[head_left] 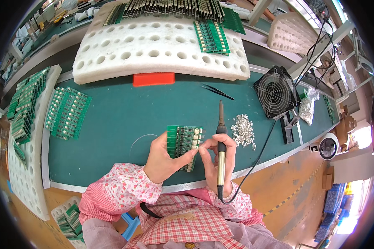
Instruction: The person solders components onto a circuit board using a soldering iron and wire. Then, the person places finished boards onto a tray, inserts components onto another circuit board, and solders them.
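Note:
My left hand point(157, 161) grips a green circuit board panel point(180, 135), tilted above the green work mat, with its thumb along the right edge. A row of pale connectors with thin pins runs down that edge. In my right hand point(212, 171) a soldering iron point(221, 155) stands upright, tip pointing away from me. Thumb and index finger of this hand come together at the panel's edge, touching a connector or its pins; whether they pinch a loose part is too small to tell. A pile of small white connectors point(243, 132) lies right of the iron.
Black tweezers point(218, 91) and a black fan point(274, 92) lie beyond the pile, near a clear bag point(307, 108). White foam blocks point(124, 68) at the back and left point(35, 182) hold many boards. More panels point(68, 112) lie left; a red bin point(153, 79) sits behind.

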Demonstrator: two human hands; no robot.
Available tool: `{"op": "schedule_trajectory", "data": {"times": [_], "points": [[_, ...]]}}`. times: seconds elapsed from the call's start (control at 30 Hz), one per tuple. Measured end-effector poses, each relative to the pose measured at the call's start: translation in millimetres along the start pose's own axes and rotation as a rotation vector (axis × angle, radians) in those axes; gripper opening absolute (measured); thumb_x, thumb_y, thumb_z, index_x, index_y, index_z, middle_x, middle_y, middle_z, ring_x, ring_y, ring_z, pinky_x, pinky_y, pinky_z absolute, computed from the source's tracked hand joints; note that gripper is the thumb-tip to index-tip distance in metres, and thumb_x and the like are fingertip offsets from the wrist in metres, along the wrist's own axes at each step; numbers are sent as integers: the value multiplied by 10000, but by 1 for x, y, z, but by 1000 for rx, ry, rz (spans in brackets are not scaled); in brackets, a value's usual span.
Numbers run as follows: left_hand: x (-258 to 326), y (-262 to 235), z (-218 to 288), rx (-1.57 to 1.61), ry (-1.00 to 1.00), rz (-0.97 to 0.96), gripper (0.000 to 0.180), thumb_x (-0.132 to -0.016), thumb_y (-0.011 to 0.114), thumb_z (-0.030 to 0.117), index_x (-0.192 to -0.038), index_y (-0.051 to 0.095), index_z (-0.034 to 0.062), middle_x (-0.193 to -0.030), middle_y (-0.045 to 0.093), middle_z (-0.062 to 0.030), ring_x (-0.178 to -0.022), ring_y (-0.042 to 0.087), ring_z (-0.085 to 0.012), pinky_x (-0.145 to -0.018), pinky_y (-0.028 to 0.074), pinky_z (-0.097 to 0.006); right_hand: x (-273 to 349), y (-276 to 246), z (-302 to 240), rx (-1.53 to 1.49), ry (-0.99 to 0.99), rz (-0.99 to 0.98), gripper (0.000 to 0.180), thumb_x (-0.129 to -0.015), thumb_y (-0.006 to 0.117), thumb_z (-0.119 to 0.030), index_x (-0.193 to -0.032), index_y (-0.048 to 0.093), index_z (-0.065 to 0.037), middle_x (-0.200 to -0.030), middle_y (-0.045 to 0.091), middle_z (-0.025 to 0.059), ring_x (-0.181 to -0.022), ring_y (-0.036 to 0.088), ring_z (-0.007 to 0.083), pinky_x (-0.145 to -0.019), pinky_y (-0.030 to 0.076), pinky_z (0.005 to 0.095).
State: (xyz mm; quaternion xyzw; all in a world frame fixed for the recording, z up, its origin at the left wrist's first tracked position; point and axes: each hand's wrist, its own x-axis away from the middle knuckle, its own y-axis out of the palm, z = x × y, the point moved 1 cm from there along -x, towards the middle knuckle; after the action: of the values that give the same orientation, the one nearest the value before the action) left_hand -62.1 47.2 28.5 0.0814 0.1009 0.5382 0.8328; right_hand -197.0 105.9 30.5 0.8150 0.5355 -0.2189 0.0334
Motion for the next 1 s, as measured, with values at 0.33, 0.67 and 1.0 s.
{"op": "schedule_trajectory", "data": {"times": [0.33,0.67,1.0], "points": [[-3,-5,-1,153,-62,-108,339,-767,704,-6,-1071,555,-4,-985,636,-49,-873,592,-84,-761,490,-244,-1,-6,-4,-132,106,-18,397,-838,621,26,-1158,394,-38,-865,569,77,-805,581,136,-758,483,267],[-1,-1,2,-33,12,9,321,-701,728,4,-986,581,-8,-881,653,-31,-775,600,-70,-670,502,-227,2,5,-3,83,-147,54,379,-809,639,50,-1112,425,-25,-803,591,80,-742,616,168,-674,496,284],[-8,-5,-7,234,-226,-184,309,-757,718,19,-1039,593,1,-949,653,-38,-871,598,-80,-757,502,-245,-3,4,8,-65,53,181,360,-853,580,47,-1159,404,-24,-838,551,71,-736,574,136,-686,475,256]]}}
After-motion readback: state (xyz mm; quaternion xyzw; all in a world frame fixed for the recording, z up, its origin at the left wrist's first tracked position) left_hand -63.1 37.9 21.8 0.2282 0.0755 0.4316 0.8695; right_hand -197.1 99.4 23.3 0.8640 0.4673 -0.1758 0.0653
